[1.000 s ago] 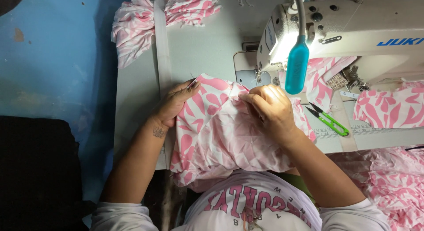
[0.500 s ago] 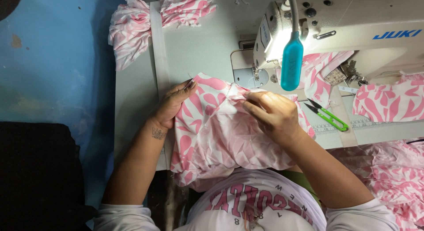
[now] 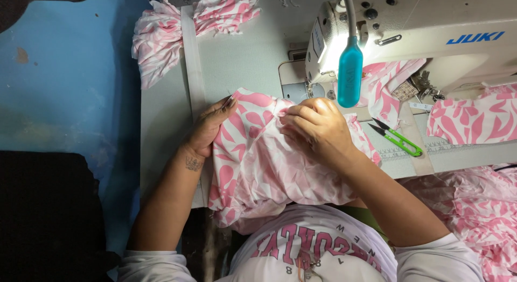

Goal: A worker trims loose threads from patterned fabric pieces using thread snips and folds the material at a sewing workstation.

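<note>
Pink-and-white leaf-print fabric (image 3: pixel 269 163) is bunched on the near edge of the sewing table (image 3: pixel 161 131), directly in front of the sewing machine (image 3: pixel 431 34), spilling off toward the person's lap. Left hand (image 3: pixel 210 128) is laid flat on the left edge of the fabric, fingers extended and together, pressing the cloth down; nothing is pinched by it. Right hand (image 3: pixel 318 128) is curled on top of the fabric just in front of the machine's needle area, fingertips bent and gathered onto a fold of the cloth; whether the fold is actually pinched cannot be told. Green-handled thread snips (image 3: pixel 398 137) are seen lying on the table to the right of the right hand, below the machine arm, untouched. A teal lamp head (image 3: pixel 350 77) is hung in front of the machine head, just above the right hand. More of the same print fabric (image 3: pixel 474 117) is piled to the right, under the machine arm. A white strip (image 3: pixel 193 66) is run along the table left of the machine. A further bundle of print fabric (image 3: pixel 177 29) is placed at the far left corner of the table, well apart from the hands.
</note>
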